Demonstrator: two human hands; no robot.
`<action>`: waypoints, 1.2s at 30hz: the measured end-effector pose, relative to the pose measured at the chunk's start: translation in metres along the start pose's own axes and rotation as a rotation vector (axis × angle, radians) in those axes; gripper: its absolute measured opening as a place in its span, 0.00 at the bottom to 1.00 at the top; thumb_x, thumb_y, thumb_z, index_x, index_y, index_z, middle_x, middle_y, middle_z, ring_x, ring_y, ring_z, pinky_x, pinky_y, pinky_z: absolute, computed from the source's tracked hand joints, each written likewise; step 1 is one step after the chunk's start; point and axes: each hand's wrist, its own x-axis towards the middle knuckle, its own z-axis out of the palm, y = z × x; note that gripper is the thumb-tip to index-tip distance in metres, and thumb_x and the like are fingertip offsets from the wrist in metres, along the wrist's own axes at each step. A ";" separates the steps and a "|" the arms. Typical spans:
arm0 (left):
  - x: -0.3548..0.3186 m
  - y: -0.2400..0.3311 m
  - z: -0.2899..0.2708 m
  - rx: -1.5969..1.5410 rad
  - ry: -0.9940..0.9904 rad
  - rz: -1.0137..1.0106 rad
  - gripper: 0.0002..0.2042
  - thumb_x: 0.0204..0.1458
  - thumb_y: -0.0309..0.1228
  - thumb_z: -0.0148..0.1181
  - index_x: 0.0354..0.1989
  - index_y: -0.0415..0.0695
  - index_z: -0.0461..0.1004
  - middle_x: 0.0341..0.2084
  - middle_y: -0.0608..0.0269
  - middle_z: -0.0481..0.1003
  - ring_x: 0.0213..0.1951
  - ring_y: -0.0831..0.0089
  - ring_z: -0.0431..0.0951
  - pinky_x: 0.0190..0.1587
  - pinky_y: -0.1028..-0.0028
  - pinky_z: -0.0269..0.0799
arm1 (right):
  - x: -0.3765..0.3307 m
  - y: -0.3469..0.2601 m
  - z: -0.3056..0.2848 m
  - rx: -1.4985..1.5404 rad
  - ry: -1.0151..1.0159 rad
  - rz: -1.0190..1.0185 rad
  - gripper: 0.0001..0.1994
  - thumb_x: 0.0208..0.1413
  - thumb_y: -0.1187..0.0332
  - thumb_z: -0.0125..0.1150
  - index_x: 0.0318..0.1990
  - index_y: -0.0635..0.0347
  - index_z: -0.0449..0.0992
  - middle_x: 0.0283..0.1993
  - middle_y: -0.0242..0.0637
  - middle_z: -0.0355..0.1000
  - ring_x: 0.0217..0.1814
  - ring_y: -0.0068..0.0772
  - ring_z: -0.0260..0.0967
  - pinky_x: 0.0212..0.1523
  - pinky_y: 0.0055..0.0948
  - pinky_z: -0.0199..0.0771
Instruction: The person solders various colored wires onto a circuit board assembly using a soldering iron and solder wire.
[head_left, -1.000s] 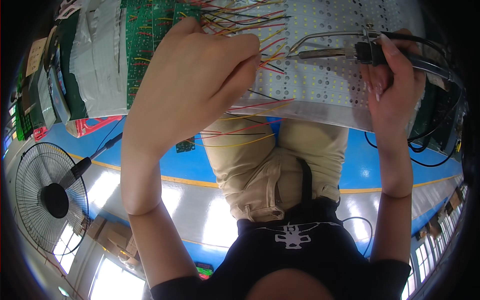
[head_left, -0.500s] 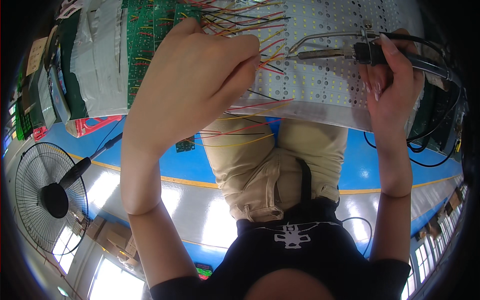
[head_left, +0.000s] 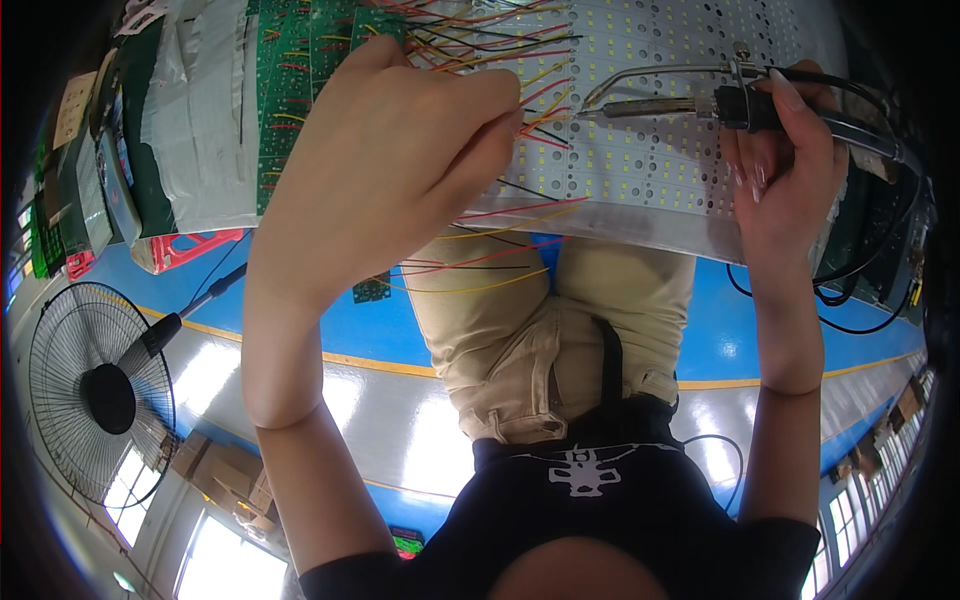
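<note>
My left hand (head_left: 400,170) is closed in a pinch above the worktop. Thin red, yellow and black wires (head_left: 545,97) stick out past its fingertips to the right; the exact grip is hidden behind the fingers. Wrapped around a soldering iron (head_left: 660,106) is my right hand (head_left: 785,165). A bent metal feed tube (head_left: 650,70) is clamped to the iron and curves down toward its tip, which is close to the wire ends. Green circuit boards (head_left: 290,100) with wires attached lie beneath and left of my left hand.
A pale panel (head_left: 650,150) dotted with small yellow LEDs lies under the iron. Near my lap, a small green board (head_left: 372,288) and loose wires (head_left: 480,266) overhang the edge. Black cables (head_left: 870,260) hang at the right. A black fan (head_left: 105,395) stands at the left.
The soldering iron and its feed tube have shifted very slightly right. My left hand stays in almost the same place.
</note>
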 end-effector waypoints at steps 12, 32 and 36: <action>-0.005 0.003 0.000 -0.116 0.095 -0.010 0.05 0.46 0.29 0.54 0.29 0.43 0.68 0.15 0.64 0.67 0.20 0.67 0.62 0.33 0.72 0.54 | 0.002 0.000 0.000 0.062 -0.005 0.031 0.05 0.50 0.72 0.55 0.28 0.63 0.67 0.07 0.26 0.50 0.06 0.15 0.41 0.11 0.20 0.44; -0.003 0.004 0.012 0.149 0.319 0.203 0.10 0.34 0.25 0.63 0.29 0.47 0.73 0.31 0.68 0.71 0.24 0.74 0.69 0.31 0.73 0.59 | 0.003 0.000 -0.001 0.067 -0.038 0.047 0.06 0.50 0.71 0.55 0.27 0.64 0.68 0.08 0.26 0.50 0.07 0.16 0.42 0.12 0.21 0.45; -0.006 0.001 0.010 0.069 0.379 0.251 0.06 0.37 0.25 0.58 0.27 0.44 0.71 0.32 0.63 0.71 0.28 0.69 0.69 0.34 0.70 0.59 | 0.003 0.000 0.000 0.062 -0.040 0.041 0.06 0.50 0.71 0.55 0.27 0.64 0.68 0.08 0.26 0.51 0.08 0.16 0.42 0.12 0.21 0.45</action>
